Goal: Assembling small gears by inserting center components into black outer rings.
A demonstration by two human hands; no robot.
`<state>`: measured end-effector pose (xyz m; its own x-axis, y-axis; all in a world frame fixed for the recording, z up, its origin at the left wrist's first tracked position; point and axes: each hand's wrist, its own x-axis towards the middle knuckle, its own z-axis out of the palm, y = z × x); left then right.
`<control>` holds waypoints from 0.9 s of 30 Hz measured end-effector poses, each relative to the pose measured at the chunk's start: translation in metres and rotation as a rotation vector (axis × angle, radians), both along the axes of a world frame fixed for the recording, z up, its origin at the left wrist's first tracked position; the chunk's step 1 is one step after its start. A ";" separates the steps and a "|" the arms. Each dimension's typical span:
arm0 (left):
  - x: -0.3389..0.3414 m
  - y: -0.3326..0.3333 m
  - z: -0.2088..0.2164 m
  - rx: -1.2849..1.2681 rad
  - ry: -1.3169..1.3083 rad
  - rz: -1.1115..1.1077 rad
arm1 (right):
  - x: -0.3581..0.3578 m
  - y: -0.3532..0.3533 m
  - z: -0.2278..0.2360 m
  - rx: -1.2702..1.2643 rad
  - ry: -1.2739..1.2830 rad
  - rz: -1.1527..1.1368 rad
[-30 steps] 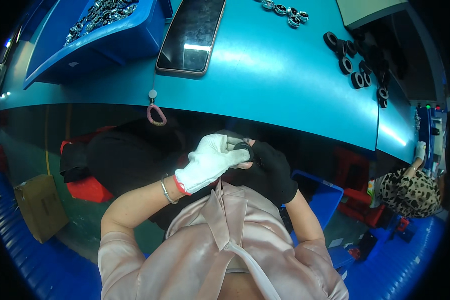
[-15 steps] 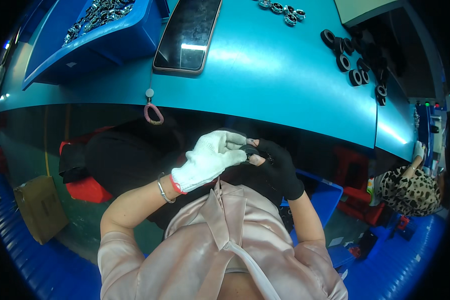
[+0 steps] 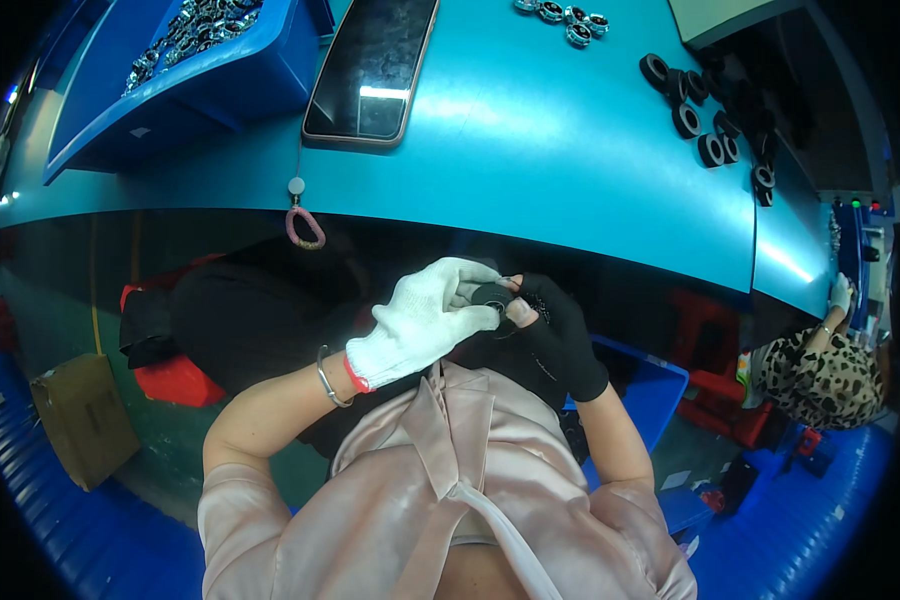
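Observation:
My left hand (image 3: 428, 312), in a white knitted glove with a red cuff, is closed on a small black ring (image 3: 489, 295) in front of my lap. From the other side, my right hand (image 3: 562, 338) grips the same ring. It wears a black glove that leaves the thumb and fingertips bare. A thin bright curved edge shows at the ring's lower side; fingers and shadow hide much of the rest.
Ahead is a turquoise table (image 3: 570, 170) with a phone (image 3: 370, 75), a blue bin (image 3: 185, 105) of shiny metal parts, several black rings (image 3: 686, 121) and several chrome parts (image 3: 578, 33). A pink loop (image 3: 305, 229) hangs over its edge. A cardboard box (image 3: 85, 420) stands left; a co-worker (image 3: 820, 380) is right.
Both hands have shifted slightly around the black ring, and its face shows more between the fingertips. My right thumb has tilted a little. The hold stays in the same place.

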<state>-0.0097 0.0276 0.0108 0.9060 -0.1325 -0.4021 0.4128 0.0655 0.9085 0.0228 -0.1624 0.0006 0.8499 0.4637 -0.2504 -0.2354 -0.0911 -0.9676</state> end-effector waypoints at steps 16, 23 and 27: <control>0.010 0.006 0.006 -0.625 0.259 -0.015 | 0.008 -0.005 -0.002 -0.224 -0.595 0.220; 0.005 -0.002 0.002 -0.105 0.125 0.015 | 0.003 0.004 0.022 -0.663 -0.768 0.290; 0.007 0.008 -0.003 -0.398 0.178 -0.085 | 0.005 0.005 0.019 -0.564 -0.794 0.250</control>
<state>-0.0031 0.0360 0.0081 0.8064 -0.3791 -0.4538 0.5796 0.3547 0.7336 0.0274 -0.1575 0.0200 0.7607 0.6400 0.1088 0.5479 -0.5430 -0.6364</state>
